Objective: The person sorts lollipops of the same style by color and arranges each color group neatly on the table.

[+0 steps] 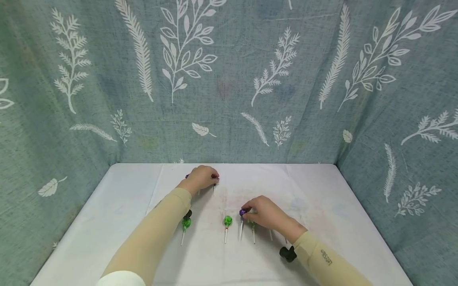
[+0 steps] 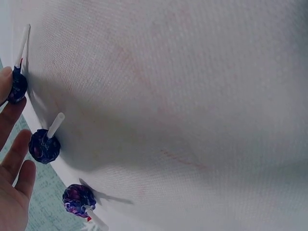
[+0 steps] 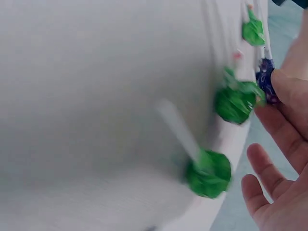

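Note:
Toward the back of the table, my left hand (image 1: 201,177) pinches a purple-wrapped lollipop (image 2: 17,87) between thumb and finger, its white stick pointing toward the front. Two more purple lollipops, one (image 2: 44,146) near the other fingertips and another (image 2: 79,199) farther along, lie beside this hand. Nearer the front, my right hand (image 1: 266,213) pinches another purple lollipop (image 1: 242,212) by its wrapped head. Close to it in the right wrist view are several green lollipops, including one (image 3: 236,103) right by the held one and a blurred one (image 3: 209,174) lower down.
On the white-covered table (image 1: 129,198), a green lollipop (image 1: 228,221) lies left of the right hand. Another green one (image 1: 185,223) lies by the left forearm. More sticks show partly under the right hand. A patterned blue-green curtain (image 1: 229,139) surrounds the back and sides.

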### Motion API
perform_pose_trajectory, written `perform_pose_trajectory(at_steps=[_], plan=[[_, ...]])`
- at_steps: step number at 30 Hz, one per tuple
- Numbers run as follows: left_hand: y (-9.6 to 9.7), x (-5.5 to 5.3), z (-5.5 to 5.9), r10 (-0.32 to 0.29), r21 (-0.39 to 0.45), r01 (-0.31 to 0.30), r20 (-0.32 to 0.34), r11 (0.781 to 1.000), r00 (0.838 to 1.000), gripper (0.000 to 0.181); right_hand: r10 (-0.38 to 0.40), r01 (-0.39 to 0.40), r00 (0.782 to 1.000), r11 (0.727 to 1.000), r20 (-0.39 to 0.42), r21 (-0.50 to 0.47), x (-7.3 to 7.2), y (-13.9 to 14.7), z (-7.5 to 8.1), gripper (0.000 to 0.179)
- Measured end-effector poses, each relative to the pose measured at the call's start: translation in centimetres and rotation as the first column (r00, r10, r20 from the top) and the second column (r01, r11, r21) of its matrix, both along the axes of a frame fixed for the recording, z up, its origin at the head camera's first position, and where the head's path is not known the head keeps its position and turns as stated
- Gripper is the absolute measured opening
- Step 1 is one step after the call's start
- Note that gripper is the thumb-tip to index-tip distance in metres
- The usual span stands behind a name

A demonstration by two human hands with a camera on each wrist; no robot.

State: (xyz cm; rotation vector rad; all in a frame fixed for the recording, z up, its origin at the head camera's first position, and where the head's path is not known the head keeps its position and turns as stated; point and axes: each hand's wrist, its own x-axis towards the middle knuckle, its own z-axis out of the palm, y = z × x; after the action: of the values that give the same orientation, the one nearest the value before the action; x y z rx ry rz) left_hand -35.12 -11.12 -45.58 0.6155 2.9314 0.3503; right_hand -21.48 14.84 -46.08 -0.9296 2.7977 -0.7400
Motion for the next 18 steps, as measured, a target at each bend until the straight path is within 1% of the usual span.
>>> perform_pose_trajectory(at_steps=[5,8,12,18], plan=[[-0.1,-0.3,0.2,-0.003,0.001,0.004,-0.014,1.000,1.000,0.022,-0.036,0.035,0.999,0.999,0.018,0.028,-1.6,-0.2,1.7,0.031],[0.0,-0.3,0.4,-0.008,-0.007,0.008,-0.018,1.000,1.000,0.021,-0.047,0.046,0.999,0.998,0.024,0.040,-2.8,-0.6,2.4,0.031],[0.0,-0.2,0.5,-0.004,-0.015,0.004,-0.013,1.000,1.000,0.019,-0.053,0.051,0.998,0.997,0.031,0.055,-4.2,-1.3,3.0,0.029],[-0.1,0.1,0.1,0.007,-0.009,-0.007,0.009,1.000,1.000,0.020,-0.054,0.051,0.998,0.995,0.029,0.083,-6.1,-2.3,3.4,0.027]])
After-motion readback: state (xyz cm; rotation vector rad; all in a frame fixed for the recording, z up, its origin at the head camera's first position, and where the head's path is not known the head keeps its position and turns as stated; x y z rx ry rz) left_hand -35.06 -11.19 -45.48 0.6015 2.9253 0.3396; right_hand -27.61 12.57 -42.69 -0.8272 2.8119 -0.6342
